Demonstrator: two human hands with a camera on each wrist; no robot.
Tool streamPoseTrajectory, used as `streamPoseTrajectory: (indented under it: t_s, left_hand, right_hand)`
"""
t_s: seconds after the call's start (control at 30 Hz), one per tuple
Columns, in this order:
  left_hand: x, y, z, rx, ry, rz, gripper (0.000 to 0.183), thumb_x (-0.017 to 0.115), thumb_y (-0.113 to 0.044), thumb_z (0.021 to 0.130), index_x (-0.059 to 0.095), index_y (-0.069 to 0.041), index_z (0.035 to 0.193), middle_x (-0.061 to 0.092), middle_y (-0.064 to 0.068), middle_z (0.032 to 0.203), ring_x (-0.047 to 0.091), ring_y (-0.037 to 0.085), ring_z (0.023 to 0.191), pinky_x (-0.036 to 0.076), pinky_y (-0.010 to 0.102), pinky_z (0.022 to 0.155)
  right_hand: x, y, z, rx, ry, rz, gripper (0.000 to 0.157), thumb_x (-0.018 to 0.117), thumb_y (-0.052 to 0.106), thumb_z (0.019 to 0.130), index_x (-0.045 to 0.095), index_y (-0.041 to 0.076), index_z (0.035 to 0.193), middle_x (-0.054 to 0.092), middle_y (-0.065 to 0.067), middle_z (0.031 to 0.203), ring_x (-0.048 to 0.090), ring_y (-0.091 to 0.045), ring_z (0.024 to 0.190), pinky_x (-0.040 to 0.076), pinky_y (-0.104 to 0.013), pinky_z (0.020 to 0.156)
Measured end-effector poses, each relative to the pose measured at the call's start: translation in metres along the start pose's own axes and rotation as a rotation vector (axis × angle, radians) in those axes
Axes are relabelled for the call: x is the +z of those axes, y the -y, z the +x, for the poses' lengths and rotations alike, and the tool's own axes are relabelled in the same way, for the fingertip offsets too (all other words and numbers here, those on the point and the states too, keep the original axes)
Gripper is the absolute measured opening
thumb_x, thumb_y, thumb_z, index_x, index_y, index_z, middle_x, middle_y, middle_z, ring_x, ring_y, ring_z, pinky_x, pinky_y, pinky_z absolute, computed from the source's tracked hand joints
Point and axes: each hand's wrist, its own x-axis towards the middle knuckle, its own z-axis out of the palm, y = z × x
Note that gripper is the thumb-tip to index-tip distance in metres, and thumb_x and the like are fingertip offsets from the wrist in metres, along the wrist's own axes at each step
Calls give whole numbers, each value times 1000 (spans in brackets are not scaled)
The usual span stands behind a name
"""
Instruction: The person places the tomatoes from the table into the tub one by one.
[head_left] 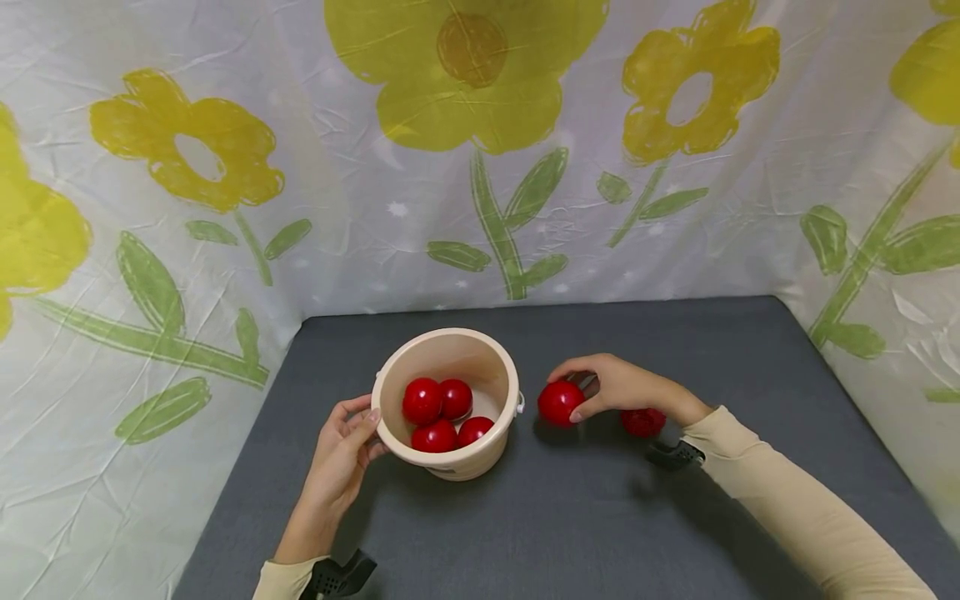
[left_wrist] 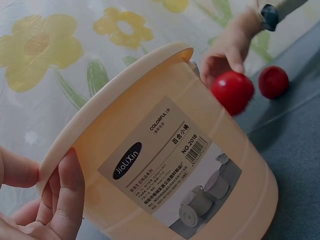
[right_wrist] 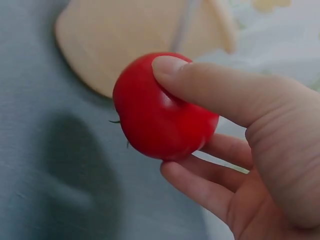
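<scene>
A cream plastic bucket stands tilted toward me, with several red tomatoes inside. My left hand grips its rim at the left, thumb on one side of the wall and fingers on the other. The left wrist view shows the printed label on the bucket's side. To the right of the bucket, my right hand holds a tomato between thumb and fingers, above the table. Green sepal tips show at that tomato's far side in the right wrist view.
Another tomato lies on the dark grey tabletop, partly behind my right wrist. A small white handle joint sticks out at the bucket's right side. A flower-printed curtain borders the table at the back and both sides.
</scene>
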Motion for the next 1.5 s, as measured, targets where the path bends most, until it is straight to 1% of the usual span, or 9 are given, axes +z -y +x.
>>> streamPoseTrajectory:
  t_s: [0.17,0.3,0.47,0.67,0.77,0.9,1.07,1.3,1.5]
  left_hand:
    - [0,0,0,-1,-1,4,27,54,-5,99,37,-10,120,71,-6,97,64,6,72,57,20,61]
    - [0,1,0,-2,-2,8,28,54,-5,99,37,-10,120,71,-6,98,64,6,73,57,21,62]
    - [1,0,1,-4,-4,10,27,55,-5,99,37,-10,120,71,-6,97,64,5,73,57,21,62]
    - [0,0,1,-6,-7,11,27,54,-5,99,37,-10,120,71,-7,97,64,6,72,57,21,62]
    - [0,1,1,-1,-6,8,27,54,-5,99,37,-10,120,71,-7,97,64,6,72,57,21,61]
    - [-1,1,1,0,-3,1,27,54,-5,100,37,-9,120,70,-6,96,64,6,71,56,21,61]
    - [0,1,1,-5,-2,4,27,54,-5,99,38,-10,120,70,-6,97,64,6,72,57,21,62]
    - [0,1,2,-2,-1,3,27,54,-4,99,38,-10,120,70,-6,97,64,6,73,57,21,62]
    - [0,1,1,-2,-2,1,27,54,-4,99,38,-10,120,70,-6,97,64,6,73,57,21,61]
  right_hand:
    - [-22,12,-5,-4,-2,17,58,83,27,80,59,16,132,62,-6,133,62,-22,113,57,-28,91]
    - [-37,23,-4,-20,-6,23,58,83,25,80,59,16,132,61,-7,133,60,-24,114,57,-33,92]
    - [-56,48,6,-31,19,14,58,82,23,81,58,17,133,61,-6,134,59,-25,116,56,-41,95]
    - [-71,79,23,-53,73,14,60,80,19,82,55,12,136,58,-10,137,59,-26,117,56,-41,96]
    - [-74,91,33,-72,98,16,61,80,16,82,54,8,137,57,-13,138,60,-27,116,58,-39,93]
    - [-77,105,49,-84,147,7,60,81,15,82,56,8,136,60,-13,133,60,-27,115,59,-35,90]
    - [-79,121,66,-120,201,-34,56,79,14,83,58,8,134,63,-12,129,61,-26,111,57,-39,93]
    - [-74,131,93,-148,260,-77,53,78,16,84,60,12,133,64,-7,130,61,-23,113,54,-41,98]
    - [-65,140,117,-183,342,-118,54,78,19,84,59,13,134,66,-3,128,62,-19,113,53,-35,99]
